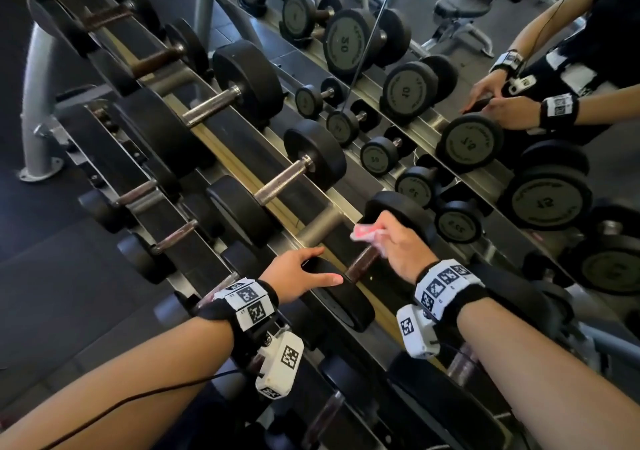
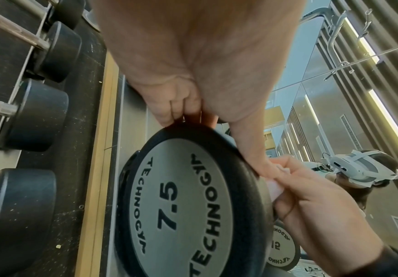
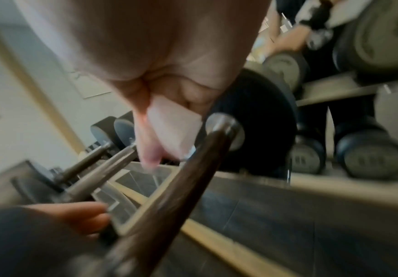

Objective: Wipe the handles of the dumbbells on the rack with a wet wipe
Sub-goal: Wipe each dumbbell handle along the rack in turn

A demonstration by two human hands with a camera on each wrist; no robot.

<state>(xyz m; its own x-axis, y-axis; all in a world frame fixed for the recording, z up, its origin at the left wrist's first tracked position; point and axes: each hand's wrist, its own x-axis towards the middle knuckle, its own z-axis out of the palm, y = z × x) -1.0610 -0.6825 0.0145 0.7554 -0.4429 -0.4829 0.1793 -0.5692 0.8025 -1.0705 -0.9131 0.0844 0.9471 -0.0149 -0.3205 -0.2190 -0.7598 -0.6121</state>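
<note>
A black 7.5 dumbbell point(image 1: 346, 297) lies on the rack's upper tier, with a dark brown handle point(image 1: 362, 264). My left hand point(image 1: 327, 265) grips the near head; in the left wrist view its fingers point(image 2: 169, 112) curl over the rim of that head point(image 2: 181, 206) while the thumb lies along the edge. My right hand point(image 1: 384, 238) pinches a pinkish-white wet wipe point(image 1: 363, 233) at the far end of the handle, next to the far head point(image 1: 401, 210). The right wrist view is blurred and shows the wipe point(image 3: 176, 121) against the handle point(image 3: 181, 178).
Several more dumbbells point(image 1: 273, 159) sit further left along the upper tier, and smaller ones point(image 1: 149, 190) on the lower tier. A mirror point(image 1: 485, 138) behind the rack reflects the weights and my hands. A grey rack leg point(image 1: 38, 103) stands on the dark floor at left.
</note>
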